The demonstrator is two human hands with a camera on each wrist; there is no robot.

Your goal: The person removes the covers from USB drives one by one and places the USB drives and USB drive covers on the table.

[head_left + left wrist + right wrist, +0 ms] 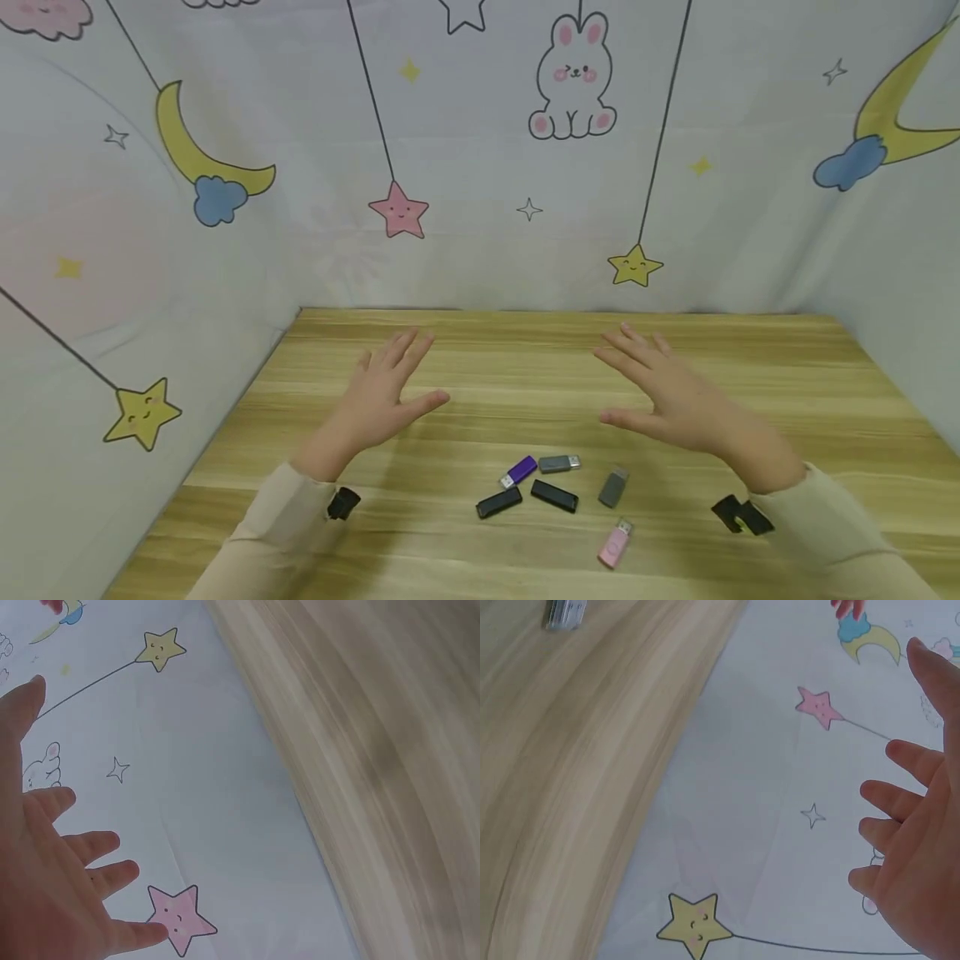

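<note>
Starting at the far left, a pale cloth backdrop (465, 150) with printed moons, stars and a winking bunny wraps round the wood-grain table (810, 383). Next, the left hand (382, 404) hovers over the tabletop, fingers spread wide and thumb stuck out toward the middle, with a black band (343, 504) by the cuff.

Then come 6 USB sticks, all lying on the wood between the 2 forearms: a black USB stick (498, 502), a purple USB stick (519, 472) with its plug toward the near left, a gray USB stick (557, 464) just beside it with its plug pointing right, another black stick (554, 496), then a pink USB stick (613, 546) nearest the wearer and a darker gray stick (612, 489) behind it.

Finally, the right hand (678, 404) hovers too, also spread wide, thumb pointing inward.
</note>
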